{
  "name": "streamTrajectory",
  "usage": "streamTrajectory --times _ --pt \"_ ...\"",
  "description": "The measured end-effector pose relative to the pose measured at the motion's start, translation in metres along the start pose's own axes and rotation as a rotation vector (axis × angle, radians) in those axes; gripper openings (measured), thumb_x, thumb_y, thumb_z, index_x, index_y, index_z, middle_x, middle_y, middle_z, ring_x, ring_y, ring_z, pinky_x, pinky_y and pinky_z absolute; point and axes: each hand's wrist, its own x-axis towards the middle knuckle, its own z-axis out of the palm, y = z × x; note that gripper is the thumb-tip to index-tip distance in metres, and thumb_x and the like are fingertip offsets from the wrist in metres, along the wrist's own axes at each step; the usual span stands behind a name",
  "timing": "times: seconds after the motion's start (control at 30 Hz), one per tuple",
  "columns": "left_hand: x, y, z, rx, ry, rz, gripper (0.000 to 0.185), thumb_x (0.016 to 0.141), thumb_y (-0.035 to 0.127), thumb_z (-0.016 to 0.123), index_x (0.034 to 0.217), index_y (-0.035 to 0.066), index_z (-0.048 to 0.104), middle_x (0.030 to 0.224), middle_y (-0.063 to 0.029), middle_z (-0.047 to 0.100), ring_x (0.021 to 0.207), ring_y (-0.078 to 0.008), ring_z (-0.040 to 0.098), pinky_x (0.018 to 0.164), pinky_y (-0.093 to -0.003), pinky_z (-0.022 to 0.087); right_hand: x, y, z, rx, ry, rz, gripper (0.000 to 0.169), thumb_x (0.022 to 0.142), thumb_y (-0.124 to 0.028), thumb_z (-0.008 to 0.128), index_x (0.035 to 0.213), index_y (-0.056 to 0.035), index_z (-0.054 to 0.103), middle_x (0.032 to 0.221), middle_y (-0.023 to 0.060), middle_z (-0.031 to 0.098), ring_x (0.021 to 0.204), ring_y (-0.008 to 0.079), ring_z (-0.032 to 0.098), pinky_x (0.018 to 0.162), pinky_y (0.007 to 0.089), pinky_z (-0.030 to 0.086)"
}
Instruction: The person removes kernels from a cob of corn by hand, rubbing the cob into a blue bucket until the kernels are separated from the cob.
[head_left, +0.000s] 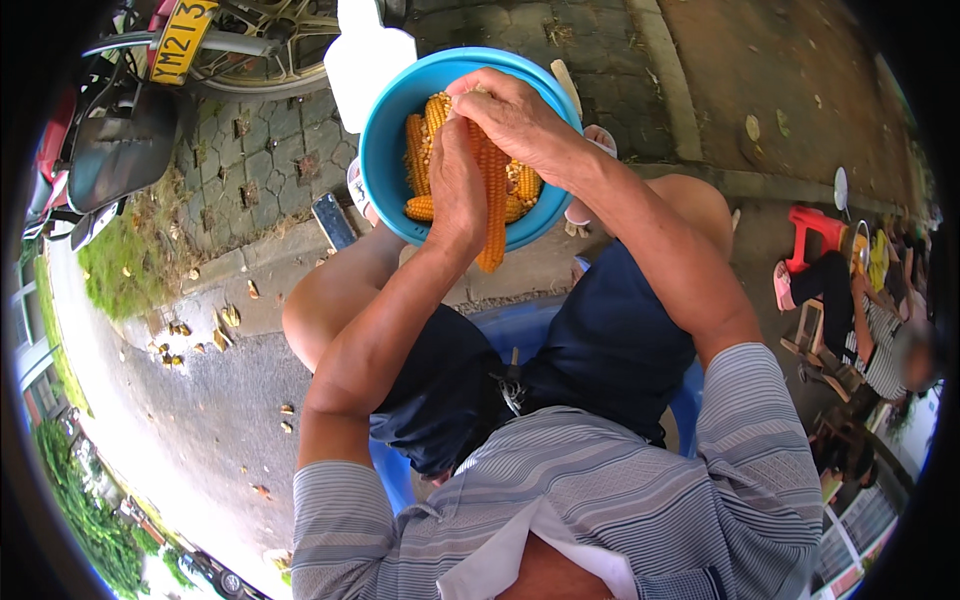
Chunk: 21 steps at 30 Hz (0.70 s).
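Note:
A long ear of yellow dried corn (492, 206) slants over the near rim of a blue plastic basin (375, 199), its tip reaching past the rim. Around its upper end, my right hand (517, 124) curls from above with fingers bent. My left hand (458, 176) lies along the ear's left side, and its fingertips meet the right hand's near the top. The fingers hide the ear's upper end. Beneath the hands, several more ears of corn (417, 154) and some loose pale kernels rest in the basin, which stands between my feet.
A smartphone (334, 221) lies on the paving left of the basin. Beyond it are a white, overexposed object (371, 79) and a parked motorcycle (247, 45). Under me is a blue plastic seat (517, 326). At right, another person (874, 330) sits near a red plastic stool (814, 232).

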Motion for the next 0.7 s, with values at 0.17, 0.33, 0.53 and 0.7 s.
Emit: streamTrajectory --times 0.17,0.33,0.53,0.7 --pt "0.002 -0.002 -0.003 0.058 -0.005 0.064 0.060 0.101 0.061 0.036 0.125 0.009 0.054 0.101 -0.0075 0.063 0.082 -0.0176 0.062 0.066 -0.0320 0.053 0.000 -0.002 -0.004 -0.048 -0.050 -0.034 0.040 0.101 -0.032 0.055 0.126 -0.0019 0.060 0.111 0.0122 0.062 0.107 0.0188 0.060 0.090 0.0333 0.049" --pt "-0.002 0.006 0.000 0.061 -0.031 0.083 0.062 0.100 0.064 0.035 0.122 0.009 0.056 0.093 -0.0065 0.062 0.072 -0.0163 0.061 0.060 -0.0307 0.051 0.000 0.000 -0.010 -0.053 -0.122 -0.144 0.038 0.103 -0.030 0.051 0.129 -0.0023 0.057 0.112 0.0121 0.061 0.108 0.0181 0.060 0.092 0.0322 0.050" --pt "0.006 0.004 -0.005 -0.006 -0.017 0.037 0.061 0.101 0.064 0.034 0.117 0.009 0.057 0.089 -0.0060 0.062 0.070 -0.0163 0.061 0.060 -0.0308 0.051 -0.002 -0.004 -0.007 -0.082 -0.104 -0.154 0.034 0.104 -0.030 0.051 0.125 -0.0044 0.057 0.112 0.0111 0.061 0.105 0.0170 0.061 0.088 0.0310 0.050" --pt "-0.005 0.016 0.008 -0.013 -0.054 -0.142 0.061 0.101 0.064 0.033 0.117 0.010 0.057 0.090 -0.0063 0.063 0.071 -0.0173 0.062 0.062 -0.0333 0.053 0.005 0.008 0.000 -0.094 0.063 -0.026 0.036 0.101 -0.031 0.055 0.115 0.0016 0.061 0.101 0.0140 0.065 0.093 0.0205 0.064 0.079 0.0341 0.052"
